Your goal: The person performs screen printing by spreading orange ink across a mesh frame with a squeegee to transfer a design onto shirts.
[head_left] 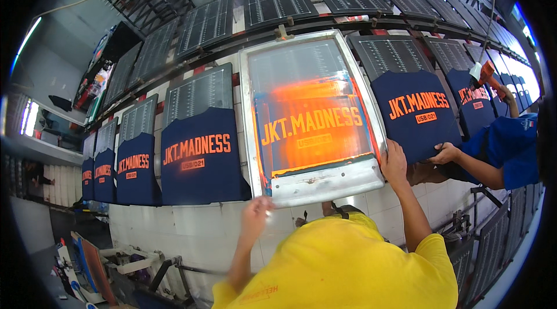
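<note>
A silver-framed printing screen [249,111] lies over one of the pallets in front of me. Its mesh is smeared with orange ink [316,109], and orange lettering shows through over dark fabric. At the near left corner of the frame, the fingers of my left hand [256,215] are curled against the metal, slightly blurred. My right hand [394,163] grips the frame's near right side. Navy fabric pieces with orange print lie on both sides, one on the left [203,178] and one on the right [412,132].
Black pallets [278,4] with white markings run in a row behind. On the right, a co-worker in blue [519,161] has one hand [447,153] at the fabric and holds an orange heat gun [486,74]. A metal rack [145,4] stands back left.
</note>
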A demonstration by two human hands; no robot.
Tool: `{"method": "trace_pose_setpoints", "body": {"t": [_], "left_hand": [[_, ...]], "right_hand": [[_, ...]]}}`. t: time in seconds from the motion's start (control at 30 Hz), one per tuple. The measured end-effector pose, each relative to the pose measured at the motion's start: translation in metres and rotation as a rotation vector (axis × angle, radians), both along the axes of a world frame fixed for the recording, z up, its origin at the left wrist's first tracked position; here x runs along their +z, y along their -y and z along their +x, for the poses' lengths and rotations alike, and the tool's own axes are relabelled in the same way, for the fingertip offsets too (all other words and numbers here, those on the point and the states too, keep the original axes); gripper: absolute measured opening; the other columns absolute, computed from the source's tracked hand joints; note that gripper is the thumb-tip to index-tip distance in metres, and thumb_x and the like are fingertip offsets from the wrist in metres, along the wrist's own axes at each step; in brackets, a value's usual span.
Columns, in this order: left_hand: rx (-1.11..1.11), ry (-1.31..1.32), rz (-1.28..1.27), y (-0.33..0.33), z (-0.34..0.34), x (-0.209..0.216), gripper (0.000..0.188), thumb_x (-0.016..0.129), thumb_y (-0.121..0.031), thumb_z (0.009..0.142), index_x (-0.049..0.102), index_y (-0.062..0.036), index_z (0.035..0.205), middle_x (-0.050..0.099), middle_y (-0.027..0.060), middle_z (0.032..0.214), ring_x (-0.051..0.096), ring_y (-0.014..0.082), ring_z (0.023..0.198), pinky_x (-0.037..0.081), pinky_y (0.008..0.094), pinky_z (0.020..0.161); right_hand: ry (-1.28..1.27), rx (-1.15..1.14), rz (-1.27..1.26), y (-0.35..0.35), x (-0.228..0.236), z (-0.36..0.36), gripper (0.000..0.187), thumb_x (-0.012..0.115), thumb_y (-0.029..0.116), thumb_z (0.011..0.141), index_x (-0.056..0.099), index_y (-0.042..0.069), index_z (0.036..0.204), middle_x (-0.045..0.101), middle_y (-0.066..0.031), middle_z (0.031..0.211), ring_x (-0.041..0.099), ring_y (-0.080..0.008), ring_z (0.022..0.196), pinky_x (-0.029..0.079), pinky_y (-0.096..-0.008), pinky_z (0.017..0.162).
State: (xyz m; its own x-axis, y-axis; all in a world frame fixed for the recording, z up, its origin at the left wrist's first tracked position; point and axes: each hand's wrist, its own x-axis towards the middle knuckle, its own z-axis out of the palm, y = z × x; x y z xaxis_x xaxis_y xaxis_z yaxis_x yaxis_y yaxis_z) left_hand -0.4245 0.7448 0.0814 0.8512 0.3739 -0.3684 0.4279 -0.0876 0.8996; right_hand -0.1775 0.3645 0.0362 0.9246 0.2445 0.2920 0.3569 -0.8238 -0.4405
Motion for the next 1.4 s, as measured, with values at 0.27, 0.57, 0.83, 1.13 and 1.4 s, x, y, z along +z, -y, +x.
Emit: {"method": "trace_pose_setpoints", "body": {"t": [0.27,0.57,0.83,1.13,1.4], "left_hand": [[0.101,0.092,0.738,-0.053,0.029,-0.078,0.027,0.061,-0.018,0.095,0.070,0.0004,0.112,0.070,0.0147,0.081,0.064,0.0206,0.068,0.049,0.0310,0.062],[0.228,0.099,0.452,-0.066,0.031,-0.094,0.027,0.066,-0.016,0.092,0.070,0.0062,0.108,0.059,-0.0032,0.069,0.046,0.0047,0.063,0.039,0.0255,0.057],[0.160,0.072,0.528,-0.071,0.034,-0.094,0.026,0.066,-0.018,0.092,0.072,0.0053,0.100,0.056,-0.0017,0.064,0.046,0.0065,0.061,0.038,0.0278,0.055],[-0.040,0.183,0.896,-0.028,0.019,-0.022,0.037,0.070,-0.020,0.087,0.067,0.0008,0.117,0.066,0.0185,0.122,0.060,0.0351,0.118,0.048,0.0400,0.099],[-0.697,0.247,1.091,0.004,0.031,0.011,0.051,0.070,-0.006,0.073,0.059,-0.0009,0.122,0.052,0.0109,0.136,0.049,0.0325,0.128,0.043,0.0450,0.103]], "right_hand": [[-0.262,-0.167,0.548,0.009,-0.052,0.025,0.024,0.049,0.006,0.093,0.065,-0.005,0.108,0.063,-0.0083,0.076,0.055,-0.0137,0.068,0.046,-0.0292,0.065],[-0.259,-0.187,0.669,0.011,-0.053,0.028,0.023,0.054,0.005,0.090,0.069,-0.006,0.103,0.062,-0.0087,0.068,0.055,-0.0111,0.063,0.043,-0.0291,0.057],[-0.179,-0.235,0.497,0.005,-0.053,0.025,0.025,0.052,0.009,0.090,0.067,-0.006,0.104,0.063,-0.0201,0.071,0.059,-0.0223,0.062,0.046,-0.0363,0.061],[-0.010,0.277,0.041,0.018,0.025,-0.025,0.051,0.070,0.019,0.084,0.058,0.009,0.132,0.061,-0.0157,0.124,0.058,-0.0363,0.114,0.046,-0.0455,0.096],[-0.109,0.709,-0.460,0.003,0.063,-0.031,0.084,0.080,0.014,0.066,0.045,0.011,0.142,0.059,-0.0090,0.129,0.055,-0.0294,0.119,0.044,-0.0421,0.099]]}}
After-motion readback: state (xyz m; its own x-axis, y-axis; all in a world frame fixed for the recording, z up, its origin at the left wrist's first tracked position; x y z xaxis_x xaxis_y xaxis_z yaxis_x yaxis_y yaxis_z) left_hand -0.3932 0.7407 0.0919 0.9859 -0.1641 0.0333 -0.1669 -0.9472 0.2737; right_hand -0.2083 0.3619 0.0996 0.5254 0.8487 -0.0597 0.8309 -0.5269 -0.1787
